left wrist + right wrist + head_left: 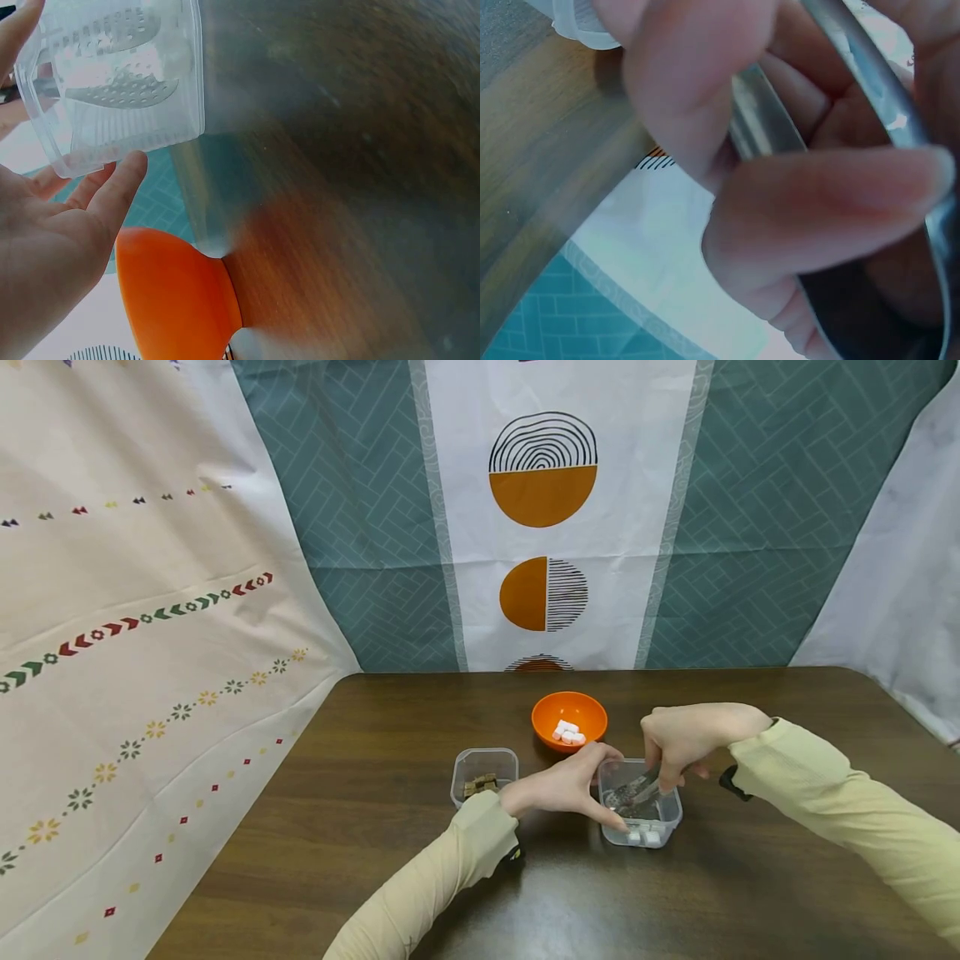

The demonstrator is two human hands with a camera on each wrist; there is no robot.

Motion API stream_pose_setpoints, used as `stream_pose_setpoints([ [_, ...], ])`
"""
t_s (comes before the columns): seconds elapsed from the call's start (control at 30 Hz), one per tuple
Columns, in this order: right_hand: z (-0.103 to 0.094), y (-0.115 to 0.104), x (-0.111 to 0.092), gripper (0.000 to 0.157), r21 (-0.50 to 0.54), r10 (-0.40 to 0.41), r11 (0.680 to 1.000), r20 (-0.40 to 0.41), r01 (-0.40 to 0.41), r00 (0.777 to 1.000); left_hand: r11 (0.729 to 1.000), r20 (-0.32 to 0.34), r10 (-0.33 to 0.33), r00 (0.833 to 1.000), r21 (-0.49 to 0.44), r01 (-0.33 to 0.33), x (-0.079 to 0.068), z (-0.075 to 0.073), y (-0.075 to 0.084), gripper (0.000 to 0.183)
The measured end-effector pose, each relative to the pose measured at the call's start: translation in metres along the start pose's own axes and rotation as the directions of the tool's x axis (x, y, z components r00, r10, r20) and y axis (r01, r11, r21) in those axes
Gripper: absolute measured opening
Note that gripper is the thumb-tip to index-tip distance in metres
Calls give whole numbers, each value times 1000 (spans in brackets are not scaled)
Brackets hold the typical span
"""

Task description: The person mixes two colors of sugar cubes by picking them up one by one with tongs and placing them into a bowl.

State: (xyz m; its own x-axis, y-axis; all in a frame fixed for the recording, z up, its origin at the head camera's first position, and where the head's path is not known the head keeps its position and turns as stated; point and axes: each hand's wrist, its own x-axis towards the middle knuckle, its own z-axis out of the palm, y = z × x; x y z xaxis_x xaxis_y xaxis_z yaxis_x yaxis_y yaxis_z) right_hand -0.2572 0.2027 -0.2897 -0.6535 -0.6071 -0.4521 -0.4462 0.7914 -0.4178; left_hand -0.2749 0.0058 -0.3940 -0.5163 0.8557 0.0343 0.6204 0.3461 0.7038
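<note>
My right hand (686, 735) grips metal tongs (633, 793) above the right clear plastic container (676, 814). In the left wrist view, the tongs' two perforated heads (131, 94) show inside this container, set apart from each other. Small white pieces (645, 837) lie along its near side. With thumb and fingers spread around its left part, my left hand (566, 783) holds the container. From the right wrist, the two shiny tong arms (769, 116) run between my curled fingers and thumb.
Behind the container stands an orange bowl (573, 704) with several white pieces (568, 732) in it. To the left is another clear container (487, 762) holding brown pieces (480, 784), partly behind my left wrist. All stand on a dark wooden table (360, 827).
</note>
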Motion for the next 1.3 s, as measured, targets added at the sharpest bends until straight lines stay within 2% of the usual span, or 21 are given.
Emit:
stream_pose_setpoints([
  [0.1, 0, 0, 0, 7, -15, -3, 1000, 0, 3, 1000, 1000, -3, 1, 1000, 3, -1, 0, 0, 0, 80],
  [0.37, -2, -2, -1, 16, -139, 27, 990, -59, -35, 998, 1000, -11, -9, 1000, -1, 9, 0, 0, 0, 80],
  [0.67, -2, -3, 2, 18, -142, -5, 990, -46, -1, 999, 1000, -9, -8, 1000, -11, 7, 1, -1, 0, 79],
  [0.87, 2, -2, 3, 20, -165, 1, 986, -67, -13, 998, 1000, -2, 1, 1000, -11, -1, 1, -1, 1, 80],
  [1.07, 3, 3, 3, 10, -170, -35, 985, -70, 23, 997, 1000, -8, 3, 1000, -9, -3, 1, -1, 0, 80],
  [1.3, 5, 8, -1, 16, -143, -50, 989, -81, 38, 995, 1000, -6, 1, 1000, 2, -1, 0, 0, 1, 79],
])
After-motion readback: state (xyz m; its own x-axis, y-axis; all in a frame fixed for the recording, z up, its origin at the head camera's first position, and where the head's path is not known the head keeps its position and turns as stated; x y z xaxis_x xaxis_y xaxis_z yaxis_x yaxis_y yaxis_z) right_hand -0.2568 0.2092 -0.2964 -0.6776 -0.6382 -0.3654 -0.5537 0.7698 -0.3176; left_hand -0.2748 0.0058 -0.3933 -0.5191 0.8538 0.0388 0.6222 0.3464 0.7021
